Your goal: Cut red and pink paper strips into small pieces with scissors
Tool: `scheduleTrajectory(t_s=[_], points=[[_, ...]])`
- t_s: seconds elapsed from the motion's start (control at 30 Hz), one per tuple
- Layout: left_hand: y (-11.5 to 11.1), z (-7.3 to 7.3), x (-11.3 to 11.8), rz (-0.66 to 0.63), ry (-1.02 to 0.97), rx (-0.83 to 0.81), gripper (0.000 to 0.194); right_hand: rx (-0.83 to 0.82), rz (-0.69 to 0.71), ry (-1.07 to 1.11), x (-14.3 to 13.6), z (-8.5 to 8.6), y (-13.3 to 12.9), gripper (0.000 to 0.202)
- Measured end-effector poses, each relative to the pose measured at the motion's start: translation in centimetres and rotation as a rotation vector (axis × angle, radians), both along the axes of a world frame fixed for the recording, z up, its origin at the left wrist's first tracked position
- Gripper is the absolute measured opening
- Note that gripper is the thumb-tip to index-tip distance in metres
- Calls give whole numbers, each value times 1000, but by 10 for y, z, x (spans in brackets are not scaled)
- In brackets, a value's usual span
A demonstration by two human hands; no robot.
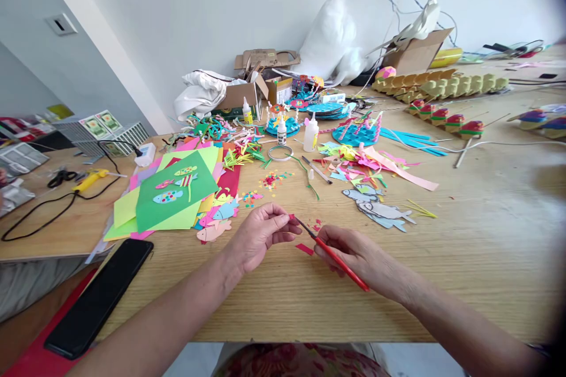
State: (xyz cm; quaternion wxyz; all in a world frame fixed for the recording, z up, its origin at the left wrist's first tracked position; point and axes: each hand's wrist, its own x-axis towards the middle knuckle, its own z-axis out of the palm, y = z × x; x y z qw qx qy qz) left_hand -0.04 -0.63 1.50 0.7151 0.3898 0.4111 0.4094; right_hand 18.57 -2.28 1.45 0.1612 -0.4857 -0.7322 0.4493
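The left hand (260, 235) pinches a tiny red scrap (291, 217), probably paper; the right hand (356, 254) grips scissors (339, 261), tips beside it, near a red strip (304, 248); short snips, fingertips clear of the blades, suit it best

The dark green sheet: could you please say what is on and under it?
Four paper fish and a strip top the green sheet; yellowish sheets show underneath, the rest covered.
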Motion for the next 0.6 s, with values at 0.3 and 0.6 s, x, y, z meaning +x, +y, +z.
scheduleTrajectory(t_s=[0.3,0.6], points=[[-1,-1,2,-15,-33,-56,16,-11,-13,37,-4,-2,2,33],[-1,-4,2,-8,-44,-77,15,-6,-11,33,-4,-3,2,31]])
